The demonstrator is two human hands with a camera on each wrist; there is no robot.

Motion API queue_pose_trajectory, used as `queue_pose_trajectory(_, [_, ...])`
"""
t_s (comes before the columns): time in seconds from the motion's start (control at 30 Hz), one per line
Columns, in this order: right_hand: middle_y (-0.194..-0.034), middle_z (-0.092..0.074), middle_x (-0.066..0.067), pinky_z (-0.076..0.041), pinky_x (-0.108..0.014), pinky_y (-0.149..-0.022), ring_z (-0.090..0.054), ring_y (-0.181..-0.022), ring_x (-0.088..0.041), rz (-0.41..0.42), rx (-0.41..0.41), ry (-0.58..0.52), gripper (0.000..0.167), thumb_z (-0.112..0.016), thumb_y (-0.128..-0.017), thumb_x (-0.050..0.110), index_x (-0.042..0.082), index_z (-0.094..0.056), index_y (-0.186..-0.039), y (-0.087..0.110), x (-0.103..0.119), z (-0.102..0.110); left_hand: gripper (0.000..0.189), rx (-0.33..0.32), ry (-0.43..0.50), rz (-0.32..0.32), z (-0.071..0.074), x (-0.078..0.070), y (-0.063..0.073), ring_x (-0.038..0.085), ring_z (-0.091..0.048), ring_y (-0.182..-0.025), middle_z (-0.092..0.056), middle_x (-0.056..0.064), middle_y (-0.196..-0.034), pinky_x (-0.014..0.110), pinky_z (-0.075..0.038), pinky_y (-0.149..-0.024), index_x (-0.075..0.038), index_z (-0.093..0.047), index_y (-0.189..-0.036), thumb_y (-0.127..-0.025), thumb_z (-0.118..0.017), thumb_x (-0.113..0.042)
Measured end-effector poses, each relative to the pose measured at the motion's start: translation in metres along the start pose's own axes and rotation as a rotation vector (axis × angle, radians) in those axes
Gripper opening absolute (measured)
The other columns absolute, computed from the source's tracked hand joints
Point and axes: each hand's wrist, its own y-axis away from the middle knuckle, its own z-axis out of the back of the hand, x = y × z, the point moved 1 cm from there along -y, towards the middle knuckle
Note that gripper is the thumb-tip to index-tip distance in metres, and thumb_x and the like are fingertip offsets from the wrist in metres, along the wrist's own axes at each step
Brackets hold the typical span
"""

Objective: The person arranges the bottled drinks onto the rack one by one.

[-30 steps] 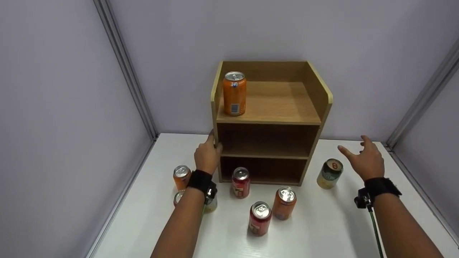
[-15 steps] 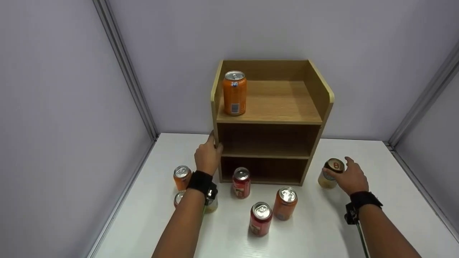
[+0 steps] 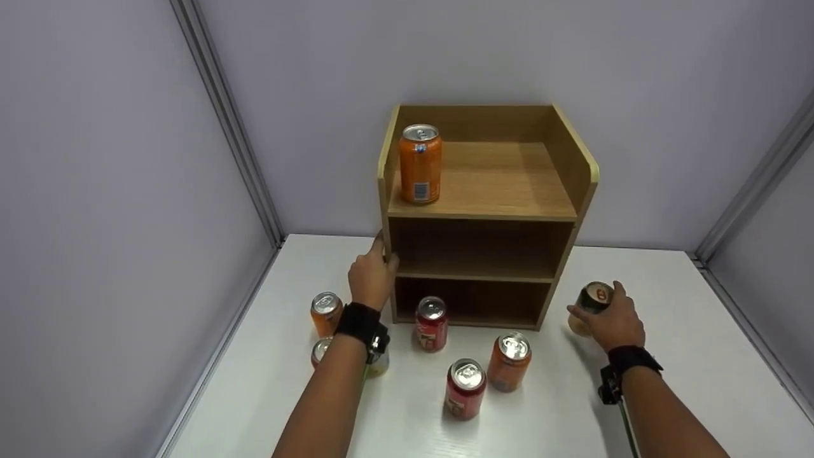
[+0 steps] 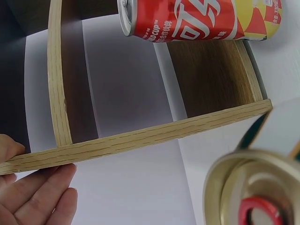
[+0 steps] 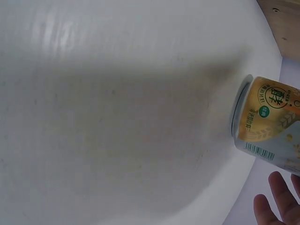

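My left hand [image 3: 371, 277] grips the left side panel of a small wooden shelf [image 3: 483, 216]. In the left wrist view its thumb [image 4: 8, 147] lies on one side of the panel, its fingers [image 4: 44, 199] on the other. At the right, my right hand [image 3: 613, 323] is around the upper part of a green-and-gold drink can [image 3: 596, 298], thumb on the near left, index finger on the far right. The right wrist view shows this can [image 5: 269, 124] with its base at the white table, and other fingers [image 5: 281, 199] held off its side.
An orange can [image 3: 420, 165] stands on the shelf's top left. Before the shelf are a red can [image 3: 432, 324], another red can [image 3: 465, 389] and an orange can [image 3: 509, 362]. Several cans, one orange [image 3: 327, 315], stand around my left forearm, partly hidden. Grey walls enclose the table [image 3: 254, 381].
My right hand has moved left and down from beside the green-and-gold can and closed around its top. My left hand stays on the shelf panel. The view has shifted slightly.
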Motion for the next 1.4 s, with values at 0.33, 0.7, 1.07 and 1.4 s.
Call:
queue_pose_trajectory(0.33, [-0.139, -0.050, -0.041, -0.048, -0.067, -0.095, -0.057, -0.122, -0.060, 0.001, -0.039, 0.013, 0.103, -0.078, -0.089, 0.050, -0.007, -0.028, -0.158, 0.004, -0.007, -0.001, 0.027, -0.003, 0.000, -0.002, -0.006, -0.003, 0.001, 0.035, -0.074, -0.069, -0.078, 0.018, -0.083, 0.053, -0.057, -0.063, -0.005, -0.070, -0.121, -0.099, -0.069, -0.021])
queue_pose_trajectory(0.7, [-0.133, -0.056, -0.039, -0.050, -0.064, -0.094, -0.060, -0.120, -0.056, 0.061, -0.056, 0.001, 0.092, -0.081, -0.089, 0.043, -0.012, -0.038, -0.149, 0.020, -0.015, 0.012, 0.021, 0.002, 0.006, -0.009, -0.008, -0.012, 0.004, 0.033, -0.072, -0.066, -0.077, 0.016, -0.079, 0.051, -0.055, -0.062, -0.005, -0.070, -0.112, -0.099, -0.070, -0.022])
queue_pose_trajectory(1.07, [-0.124, -0.063, -0.036, -0.050, -0.068, -0.092, -0.063, -0.114, -0.053, 0.325, -0.119, 0.041, 0.081, -0.088, -0.082, 0.034, -0.013, -0.050, -0.137, 0.067, -0.005, 0.035, 0.021, 0.002, 0.007, -0.016, -0.010, -0.017, 0.004, 0.034, -0.074, -0.070, -0.077, 0.017, -0.082, 0.051, -0.057, -0.064, -0.004, -0.070, -0.109, -0.099, -0.071, -0.022])
queue_pose_trajectory(1.4, [-0.123, -0.064, -0.022, -0.032, 0.001, -0.089, -0.065, -0.109, -0.022, 0.549, -0.225, -0.131, 0.081, -0.091, -0.070, 0.007, -0.005, -0.052, -0.140, 0.102, 0.071, 0.060, 0.033, 0.009, -0.015, -0.012, -0.009, -0.015, 0.000, 0.033, -0.075, -0.070, -0.079, 0.018, -0.086, 0.051, -0.057, -0.064, -0.004, -0.069, -0.128, -0.100, -0.068, -0.022])
